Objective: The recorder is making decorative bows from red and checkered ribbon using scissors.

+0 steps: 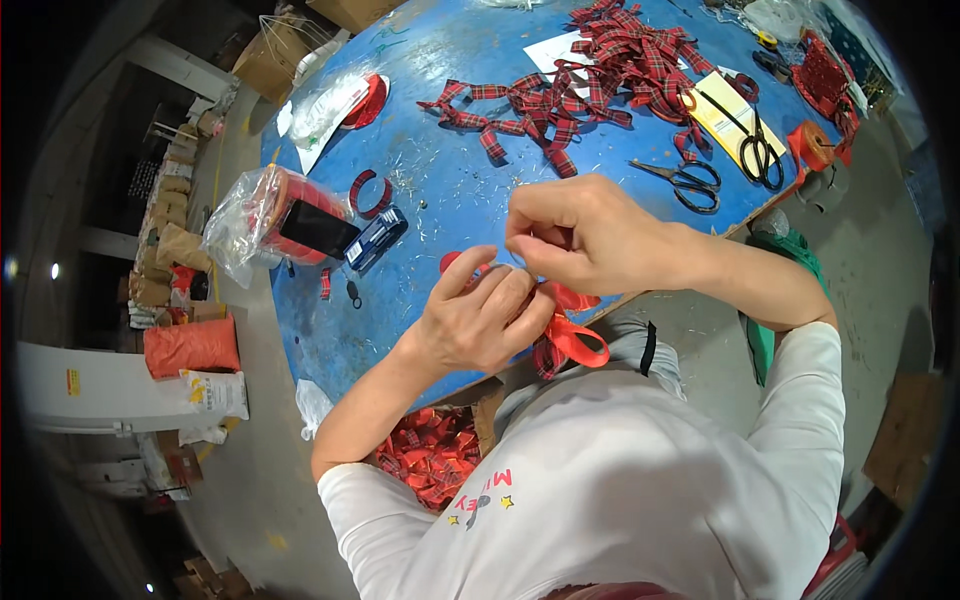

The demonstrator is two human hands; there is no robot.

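Observation:
My left hand (480,318) and my right hand (585,235) meet over the near edge of the blue table (450,190), both pinching a red ribbon bow (572,335). Its loops hang below my fingers; a tartan piece shows under them. My right hand's fingertips press down on the bow's middle, which is hidden by my fingers. A pile of finished red tartan bows (590,75) lies at the far side of the table.
Two pairs of black scissors (685,180) (758,145) lie right of my hands. A bagged red ribbon spool (285,215), a small blue box (375,238) and a ribbon loop (368,192) sit at left. A box of red bows (430,450) stands under the table edge.

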